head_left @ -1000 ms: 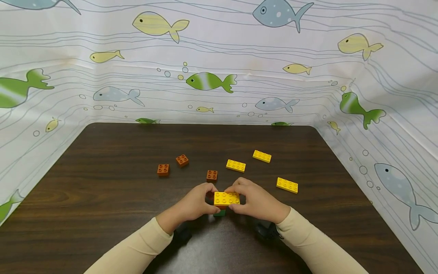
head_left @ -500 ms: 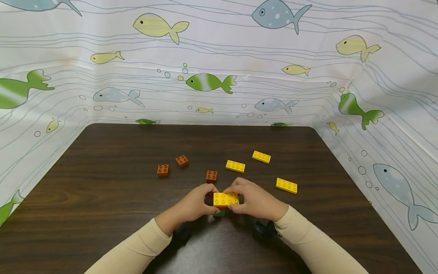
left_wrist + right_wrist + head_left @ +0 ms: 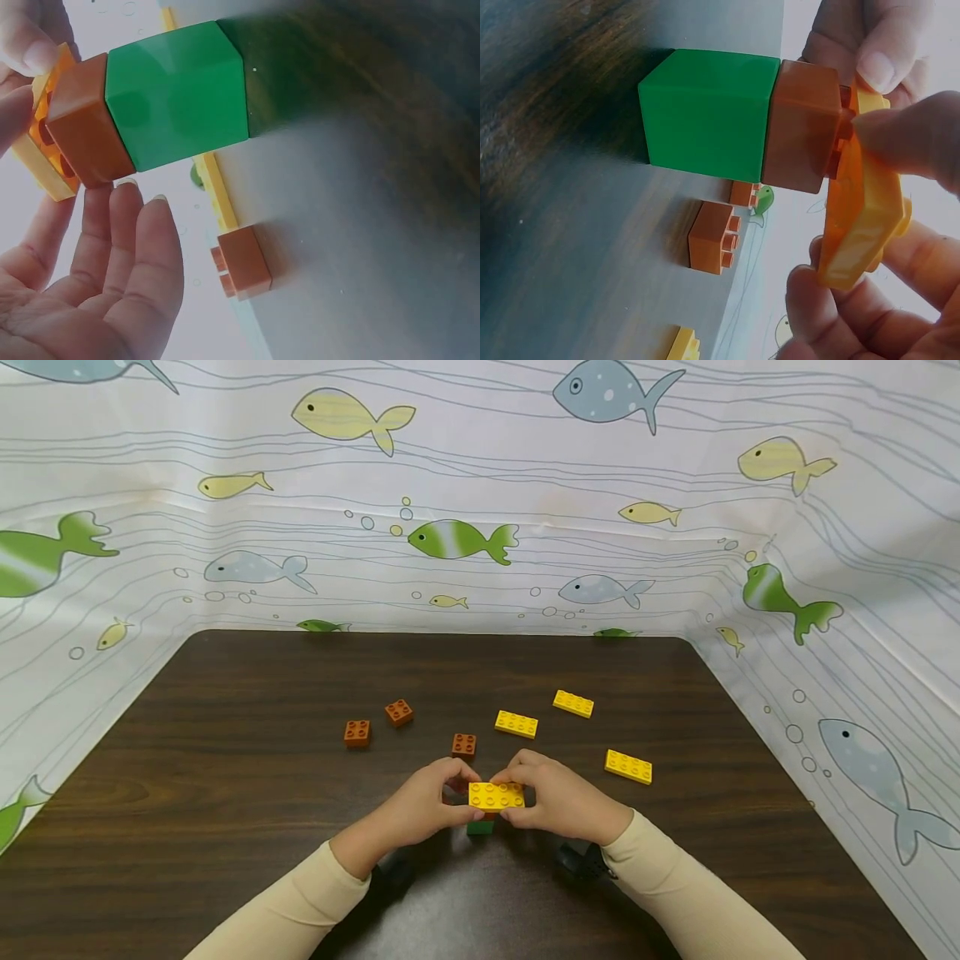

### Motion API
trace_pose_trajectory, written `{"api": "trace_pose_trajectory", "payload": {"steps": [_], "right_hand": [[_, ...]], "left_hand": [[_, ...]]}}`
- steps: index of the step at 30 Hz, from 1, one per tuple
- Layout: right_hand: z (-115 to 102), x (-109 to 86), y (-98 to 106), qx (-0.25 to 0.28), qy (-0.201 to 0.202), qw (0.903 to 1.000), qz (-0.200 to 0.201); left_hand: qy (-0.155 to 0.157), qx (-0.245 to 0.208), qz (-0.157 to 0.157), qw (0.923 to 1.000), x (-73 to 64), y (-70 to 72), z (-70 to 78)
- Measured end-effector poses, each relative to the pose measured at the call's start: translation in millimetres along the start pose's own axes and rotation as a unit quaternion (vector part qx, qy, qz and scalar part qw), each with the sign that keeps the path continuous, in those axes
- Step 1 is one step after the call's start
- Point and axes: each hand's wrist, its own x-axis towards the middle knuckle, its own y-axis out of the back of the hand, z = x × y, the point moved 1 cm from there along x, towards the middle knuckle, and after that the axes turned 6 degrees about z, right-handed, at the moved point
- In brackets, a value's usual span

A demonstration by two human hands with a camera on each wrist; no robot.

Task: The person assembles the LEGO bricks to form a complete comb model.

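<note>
Both hands meet at a small tower of toy building bricks near the table's middle. The tower has a tall green brick [image 3: 176, 97] at the bottom and a brown brick [image 3: 802, 124] above it. A thin yellow brick [image 3: 497, 797] lies across the top, overhanging to the right. Studs of the brown brick show in the gap under it in the right wrist view. My left hand [image 3: 425, 803] pinches the yellow brick's left part, its other fingers beside the brown brick in the left wrist view. My right hand [image 3: 564, 799] pinches the right part between thumb and fingers.
Just behind the tower stands a brown brick [image 3: 464, 744]. Two more brown bricks lie further left, one [image 3: 357, 733] nearer and one [image 3: 399, 712] behind. Yellow bricks [image 3: 516, 724] [image 3: 573, 703] [image 3: 628, 767] are spread at the right. A fish-print curtain [image 3: 480, 468] borders the dark wooden table [image 3: 225, 760].
My left wrist has shifted slightly to the left, and a little more of the green brick shows. The yellow brick and my right hand have stayed in nearly the same place.
</note>
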Motion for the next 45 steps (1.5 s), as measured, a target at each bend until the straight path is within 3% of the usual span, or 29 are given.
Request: {"api": "trace_pose_trajectory", "payload": {"steps": [20,34,39,45], "right_hand": [[-1,-0.3,-1,0.018,-0.008,0.9998,0.001],[-2,1.3,-2,0.030,-0.008,0.9995,0.001],[-3,2.6,-2,0.029,-0.013,0.9995,-0.002],[-4,2.8,-2,0.023,-0.023,0.9995,-0.006]], "left_hand": [[-0.002,0.033,0.001,0.9995,2.8,1.7,1.9],[0.003,0.017,-0.002,0.9998,0.9,2.2,-3.2],[0.006,-0.003,-0.011,0.9999,-1.0,12.3,-9.9],[-0.006,-0.022,0.017,0.9996,-4.8,34.9,-17.3]]}}
